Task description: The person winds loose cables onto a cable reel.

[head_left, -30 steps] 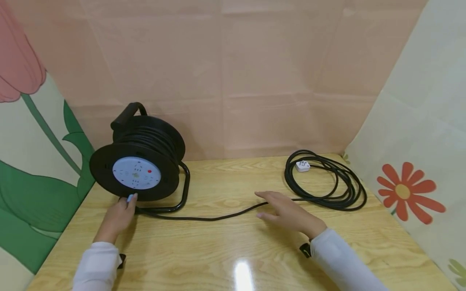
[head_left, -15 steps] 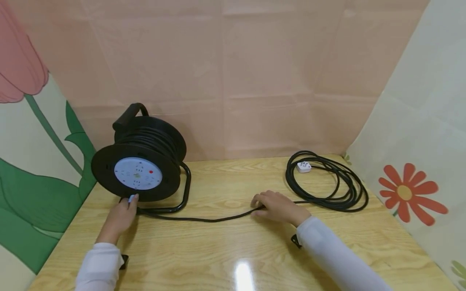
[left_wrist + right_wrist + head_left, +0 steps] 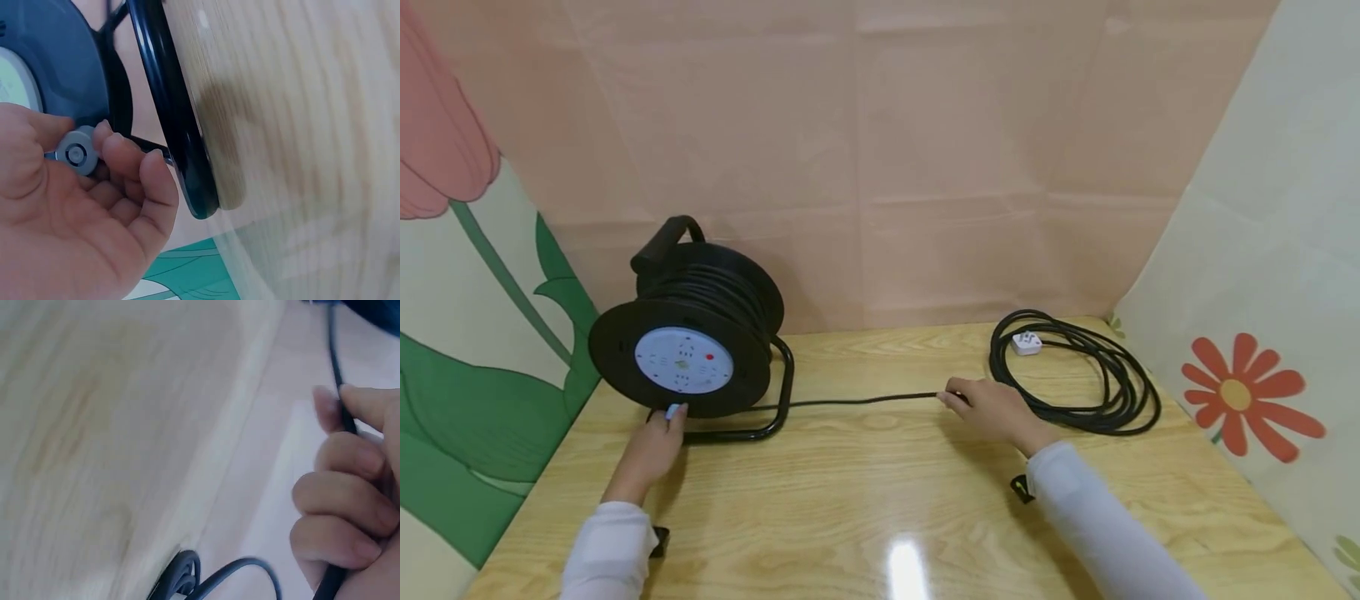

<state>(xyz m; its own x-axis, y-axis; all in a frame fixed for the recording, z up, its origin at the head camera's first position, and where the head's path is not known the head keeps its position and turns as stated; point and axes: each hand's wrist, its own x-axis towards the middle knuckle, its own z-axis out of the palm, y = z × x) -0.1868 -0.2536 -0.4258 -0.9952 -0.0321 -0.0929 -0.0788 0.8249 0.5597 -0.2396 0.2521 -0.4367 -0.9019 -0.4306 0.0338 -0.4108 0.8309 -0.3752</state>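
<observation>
A black cable reel [image 3: 617, 342] with a white socket face stands on its tubular frame at the left of the table. My left hand [image 3: 652, 446] pinches the grey winding knob [image 3: 77, 152] low on the reel's front disc, thumb and fingers around it. To the right, my right hand [image 3: 996, 412] grips the black cable [image 3: 868, 401], its fingers curled round it in the right wrist view. From that hand the cable runs nearly straight, raised off the tabletop, to the reel. Beyond the right hand lie the loose coils [image 3: 1123, 408] of the same cable.
A white plug [image 3: 1026, 342] rests inside the coils at the back right. The frame's black foot bar [image 3: 175, 119] is beside the left hand. A pink backdrop [image 3: 917, 167] rises behind the wooden table [image 3: 820, 508], with flower-printed panels on both sides.
The right hand went from relaxed fingers above the cable to gripping it, then lifted it, so the cable's slack straightened toward the reel. The left hand stayed at the knob.
</observation>
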